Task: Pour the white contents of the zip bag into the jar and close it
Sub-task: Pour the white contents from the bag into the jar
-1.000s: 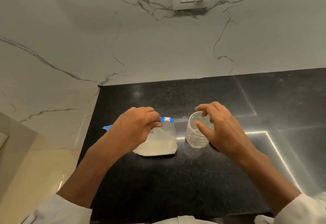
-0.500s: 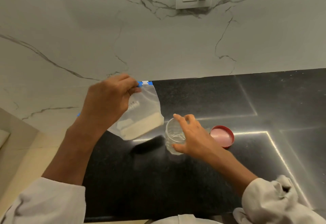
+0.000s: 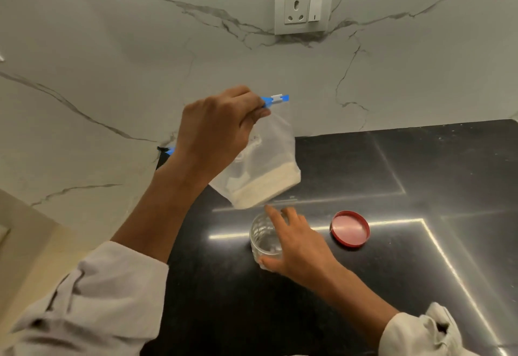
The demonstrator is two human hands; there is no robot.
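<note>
A clear zip bag [image 3: 269,159] with a blue slider strip hangs in the air above the counter, white grains settled along its bottom edge. My left hand [image 3: 218,131] grips its top edge near the slider. Just below it a clear glass jar [image 3: 263,238] stands upright and open on the black counter [image 3: 420,176]. My right hand [image 3: 297,246] wraps around the jar's right side. The jar's red lid [image 3: 350,229] lies flat on the counter, to the right of the jar and apart from it.
A marble wall with a socket and switch plate [image 3: 304,6] rises behind the counter. The counter's left edge runs near my left forearm, with a beige floor [image 3: 33,254] beyond it.
My left hand lifted the bag off the counter and brought it over the jar. My right hand set the red lid aside and now steadies the jar, which shifted left.
</note>
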